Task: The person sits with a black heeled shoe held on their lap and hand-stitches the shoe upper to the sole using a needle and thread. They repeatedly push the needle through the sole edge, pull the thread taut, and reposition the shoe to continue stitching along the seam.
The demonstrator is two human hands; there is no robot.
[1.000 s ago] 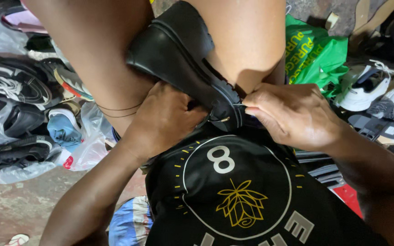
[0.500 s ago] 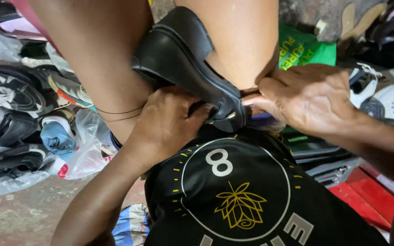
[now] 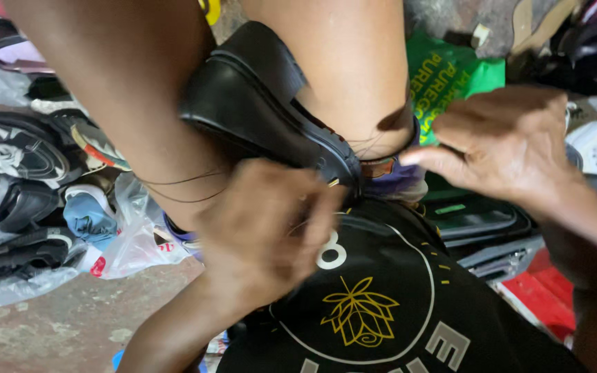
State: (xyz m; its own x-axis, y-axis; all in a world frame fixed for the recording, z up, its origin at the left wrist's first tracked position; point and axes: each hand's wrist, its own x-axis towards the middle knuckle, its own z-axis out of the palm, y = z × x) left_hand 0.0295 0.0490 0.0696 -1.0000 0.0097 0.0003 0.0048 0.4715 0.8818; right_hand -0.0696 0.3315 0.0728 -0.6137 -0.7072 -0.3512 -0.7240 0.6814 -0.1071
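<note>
black shoe (image 3: 264, 117) wedged between knees, shoes (image 3: 15, 166) seemingly crowding left floor

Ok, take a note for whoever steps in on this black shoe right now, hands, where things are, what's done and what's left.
Left hand: blurred, at the near end of the black shoe, fingers curled by the sole edge; whether it grips anything cannot be told.
Right hand: off the shoe to its right, fingers pinched; what they pinch is too fine to see.
Shoe: clamped between the knees, sole side up. Thin threads trail across the left leg.
Done: how far the work along the sole edge has got cannot be judged.
Left: check the edge by the left hand.
</note>
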